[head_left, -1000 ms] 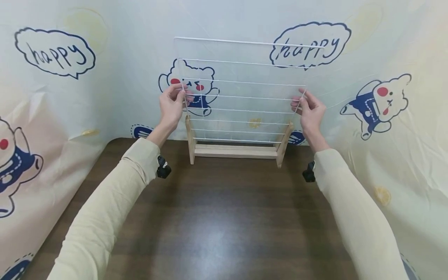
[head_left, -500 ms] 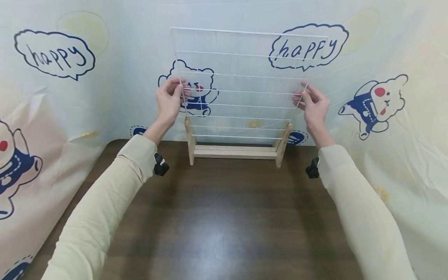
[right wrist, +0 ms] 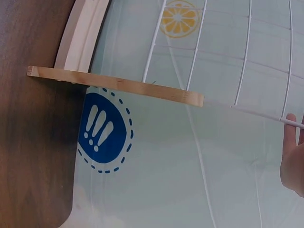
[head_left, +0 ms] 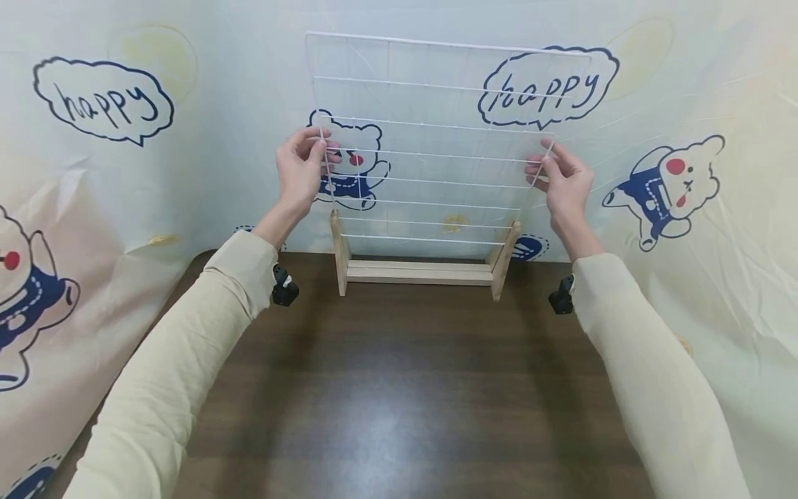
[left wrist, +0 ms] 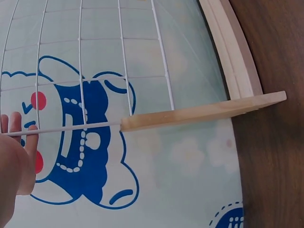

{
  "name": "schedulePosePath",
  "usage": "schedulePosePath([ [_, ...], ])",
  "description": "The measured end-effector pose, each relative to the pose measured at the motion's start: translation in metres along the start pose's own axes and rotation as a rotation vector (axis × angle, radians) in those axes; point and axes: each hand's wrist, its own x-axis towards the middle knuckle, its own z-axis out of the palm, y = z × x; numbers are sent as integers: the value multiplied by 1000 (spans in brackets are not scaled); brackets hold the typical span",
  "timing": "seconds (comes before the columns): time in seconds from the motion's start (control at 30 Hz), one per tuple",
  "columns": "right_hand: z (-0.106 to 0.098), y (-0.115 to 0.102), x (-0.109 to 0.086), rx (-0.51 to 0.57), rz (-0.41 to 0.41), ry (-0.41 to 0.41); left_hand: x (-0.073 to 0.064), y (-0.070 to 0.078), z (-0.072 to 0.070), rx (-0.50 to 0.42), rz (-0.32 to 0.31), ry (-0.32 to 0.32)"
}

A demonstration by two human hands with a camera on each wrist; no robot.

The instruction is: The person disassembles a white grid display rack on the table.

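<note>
A white wire grid panel [head_left: 436,154] stands upright, its lower part between the side pieces of a pale wooden stand [head_left: 419,272]. My left hand [head_left: 299,170] pinches the grid's left side wire between thumb and fingers. On the opposite side wire, my right hand [head_left: 569,181] does the same. In the left wrist view, fingertips of the left hand [left wrist: 16,166] lie behind the edge wire, beyond the end of the wooden side piece [left wrist: 199,113]. The right wrist view catches only part of the right hand [right wrist: 294,164] at its edge wire.
The stand is near the back edge of a dark brown wooden table [head_left: 386,374]. Behind it hangs a pale cloth [head_left: 436,17] printed with bears and "happy" bubbles, which also closes off both sides. A small black camera sits at each wrist.
The grid panel has risen, its top bar now higher against the cloth. Both hands have moved up with it and slightly apart, still gripping its sides. The stand stays in place.
</note>
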Motion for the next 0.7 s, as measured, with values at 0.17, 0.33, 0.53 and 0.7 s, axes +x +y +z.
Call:
schedulePosePath([
  [0.17,1,-1,-1,12,27,-8,4,-10,-4,-20,3,5],
  [0.33,3,-5,-1,19,2,-20,1,-4,-6,-55,45,9],
  [0.53,3,-15,3,34,-1,-14,-1,15,-2,3,57,7],
  [0.7,4,-24,5,56,9,-6,7,22,-2,-43,65,-9],
])
